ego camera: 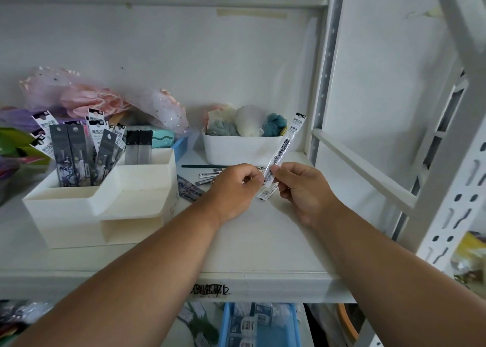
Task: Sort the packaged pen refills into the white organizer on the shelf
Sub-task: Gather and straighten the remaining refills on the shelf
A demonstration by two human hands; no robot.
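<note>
Clear-sleeved refill pack (pixel 282 149) at frame centre-right, tilted up | pinched low by right hand (pixel 302 189) and left hand (pixel 232 189) | probably light, slippery, bendy; grip mid-length | bound for white organizer (pixel 105 189) at left

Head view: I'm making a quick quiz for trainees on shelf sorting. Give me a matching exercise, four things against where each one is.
Things:
1. clear refill packet
2. dark refill packets
3. white bin of soft items
4. blue tray

Places:
A. on the shelf below
B. pinched between both hands
C. at the back of the shelf, right of the organizer
D. upright in the white organizer's back compartment

Pairs: 1-B, 2-D, 3-C, 4-A
</note>
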